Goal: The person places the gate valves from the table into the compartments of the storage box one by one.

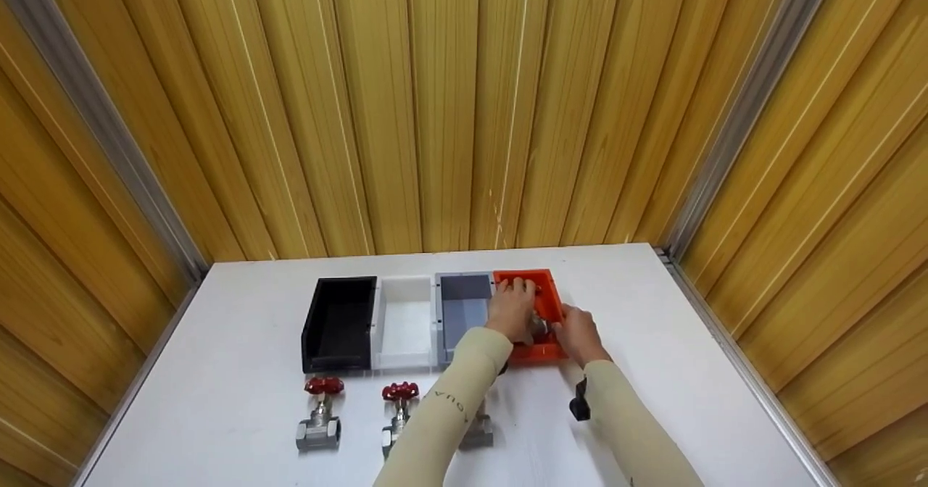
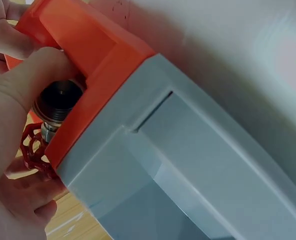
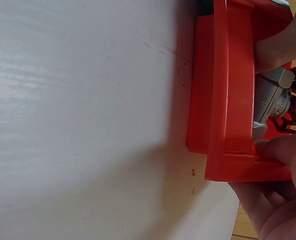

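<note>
At the right end of the row of bins, an orange bin (image 1: 538, 355) holds a metal valve (image 3: 272, 100) with a red handwheel (image 2: 33, 147). My left hand (image 1: 512, 310) reaches into this bin and grips the valve, its thumb by the open threaded port in the left wrist view. My right hand (image 1: 580, 333) pinches the bin's right side wall. In the right wrist view its thumb lies inside the wall and the other fingers outside. Part of the valve is hidden by the hands and the bin's front.
Left of the orange bin stand a grey bin (image 1: 464, 306), a white bin (image 1: 406, 360) and a black bin (image 1: 339, 362). In front are valves with red handwheels (image 1: 319, 422), (image 1: 397, 411); another valve (image 1: 478, 431) is partly behind the left sleeve. Wood-patterned walls (image 1: 442, 110) surround the white table (image 1: 239, 371).
</note>
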Tool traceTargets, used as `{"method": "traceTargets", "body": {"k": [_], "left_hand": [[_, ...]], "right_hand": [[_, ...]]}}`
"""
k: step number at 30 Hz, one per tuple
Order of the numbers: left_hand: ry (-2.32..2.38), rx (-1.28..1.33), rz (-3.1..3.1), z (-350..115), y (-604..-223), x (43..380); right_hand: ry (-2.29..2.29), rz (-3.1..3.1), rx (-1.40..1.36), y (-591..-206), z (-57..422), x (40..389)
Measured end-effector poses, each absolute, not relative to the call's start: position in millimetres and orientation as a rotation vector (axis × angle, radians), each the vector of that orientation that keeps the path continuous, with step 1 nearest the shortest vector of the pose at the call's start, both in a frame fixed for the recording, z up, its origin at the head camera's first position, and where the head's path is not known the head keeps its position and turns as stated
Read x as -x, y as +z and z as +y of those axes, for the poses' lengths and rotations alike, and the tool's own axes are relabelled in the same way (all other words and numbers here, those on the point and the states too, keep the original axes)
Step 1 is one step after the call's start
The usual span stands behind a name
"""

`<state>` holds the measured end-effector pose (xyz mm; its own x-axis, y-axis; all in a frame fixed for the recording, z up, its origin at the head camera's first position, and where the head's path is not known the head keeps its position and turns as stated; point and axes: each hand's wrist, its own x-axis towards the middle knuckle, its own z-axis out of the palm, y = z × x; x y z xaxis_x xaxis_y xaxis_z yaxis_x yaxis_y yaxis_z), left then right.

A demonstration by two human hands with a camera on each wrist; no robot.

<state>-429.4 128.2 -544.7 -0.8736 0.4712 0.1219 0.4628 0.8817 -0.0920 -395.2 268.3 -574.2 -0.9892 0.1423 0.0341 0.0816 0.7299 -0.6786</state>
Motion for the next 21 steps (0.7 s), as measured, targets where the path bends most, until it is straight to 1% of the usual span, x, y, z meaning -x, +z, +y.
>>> {"method": "traceTargets", "body": {"k": [11, 21], "left_hand": [[0.026, 0.799, -2.932, 123.0, -550.4, 435.9], [0.022, 0.767, -2.934, 124.0, -551.7, 437.7]], "right_hand": [[1.148, -2.868, 0.206, -577.0, 266.1, 394.8], [1.151, -2.883, 0.231, -574.1, 266.9, 395.6]]}}
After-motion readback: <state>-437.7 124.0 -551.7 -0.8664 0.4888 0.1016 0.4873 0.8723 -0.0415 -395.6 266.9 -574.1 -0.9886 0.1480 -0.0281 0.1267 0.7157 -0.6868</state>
